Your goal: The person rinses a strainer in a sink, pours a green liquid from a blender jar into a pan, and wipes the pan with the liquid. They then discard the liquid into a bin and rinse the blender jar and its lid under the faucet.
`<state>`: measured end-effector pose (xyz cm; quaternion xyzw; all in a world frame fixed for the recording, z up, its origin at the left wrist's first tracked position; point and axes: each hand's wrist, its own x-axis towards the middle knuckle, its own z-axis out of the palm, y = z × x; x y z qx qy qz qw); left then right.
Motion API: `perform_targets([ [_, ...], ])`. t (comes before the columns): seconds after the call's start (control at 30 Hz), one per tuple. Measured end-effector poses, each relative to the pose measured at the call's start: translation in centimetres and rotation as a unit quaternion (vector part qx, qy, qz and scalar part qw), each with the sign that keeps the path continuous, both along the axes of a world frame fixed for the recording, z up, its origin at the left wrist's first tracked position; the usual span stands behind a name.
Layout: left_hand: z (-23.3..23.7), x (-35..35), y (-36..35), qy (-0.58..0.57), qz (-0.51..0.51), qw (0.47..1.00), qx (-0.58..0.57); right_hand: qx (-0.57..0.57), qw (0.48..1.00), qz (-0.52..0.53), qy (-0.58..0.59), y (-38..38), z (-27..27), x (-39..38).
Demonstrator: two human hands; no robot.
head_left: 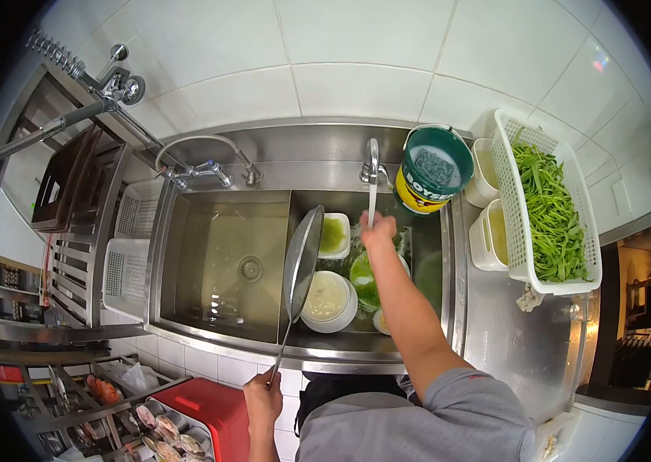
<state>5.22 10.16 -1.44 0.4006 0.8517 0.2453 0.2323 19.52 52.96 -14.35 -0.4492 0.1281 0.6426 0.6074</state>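
Observation:
My left hand (262, 396) is closed round the handle of a large, round strainer (302, 266), which stands almost on edge over the sink divider. Under the running tap (372, 165), my right hand (377, 231) is in the stream; its fingers are blurred and partly hidden by water. Below that hand is a container with bright green contents (364, 279), partly covered by my forearm. Beside it in the right basin sit a white round tub (328, 302) of pale liquid and a square white container (334, 236) with green liquid.
The left basin (225, 262) holds cloudy water. A green bucket (432, 169) of suds stands behind the right basin. To the right, a white basket (547, 208) of leafy greens sits by pale containers (489, 235). A red box (206, 412) is low at left.

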Motion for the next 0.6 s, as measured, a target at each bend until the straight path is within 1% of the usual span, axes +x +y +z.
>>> perform_targets([
  [0.03, 0.2, 0.0, 0.4, -0.016, 0.002, 1.0, -0.01, 0.03, 0.999, -0.008, -0.006, 1.2, 1.3, -0.3],
  [0.07, 0.7, 0.0, 0.7, -0.032, 0.006, 0.999, -0.021, 0.13, 0.991, -0.011, 0.013, 5.1, -6.1, 1.1],
  [0.17, 1.5, 0.6, 0.5, -0.071, 0.024, 0.996, -0.05, 0.064, 0.995, -0.074, -0.016, 4.3, -2.6, -0.1],
  [0.2, 1.4, 0.6, 1.1, -0.081, 0.028, 0.995, -0.049, 0.004, 0.993, -0.113, 0.018, 3.2, -1.6, -1.0],
  [0.3, 0.6, 0.6, 0.9, -0.069, 0.014, 0.997, -0.021, 0.027, 0.99, -0.115, 0.074, 2.6, 0.4, -0.8],
  [0.33, 1.0, 0.5, 1.0, -0.067, 0.017, 0.997, -0.034, 0.069, 0.985, -0.137, 0.072, 2.7, 1.5, -0.8],
  [0.4, 1.9, 0.6, 1.4, -0.067, 0.019, 0.996, -0.059, 0.081, 0.984, -0.153, 0.049, 3.1, 3.2, -1.6],
  [0.43, 1.7, 0.6, 1.1, -0.06, 0.01, 0.997, -0.054, 0.086, 0.982, -0.164, 0.037, 3.0, 3.5, -1.5],
  [0.47, 1.1, 0.5, 1.0, -0.049, 0.003, 0.998, -0.041, -0.007, 0.989, -0.142, 0.043, 3.1, 2.1, -1.3],
  [0.5, 0.7, 0.3, 1.2, -0.038, -0.001, 0.999, -0.027, 0.033, 0.989, -0.129, 0.064, 3.0, 2.2, -1.1],
  [0.57, 0.8, 0.2, 1.5, -0.04, 0.014, 0.999, -0.035, 0.104, 0.984, -0.097, 0.104, 2.5, 2.0, -0.8],
  [0.6, 0.8, 0.3, 1.6, -0.037, 0.017, 0.998, -0.04, 0.124, 0.982, -0.126, 0.067, 2.9, 2.7, -0.8],
])
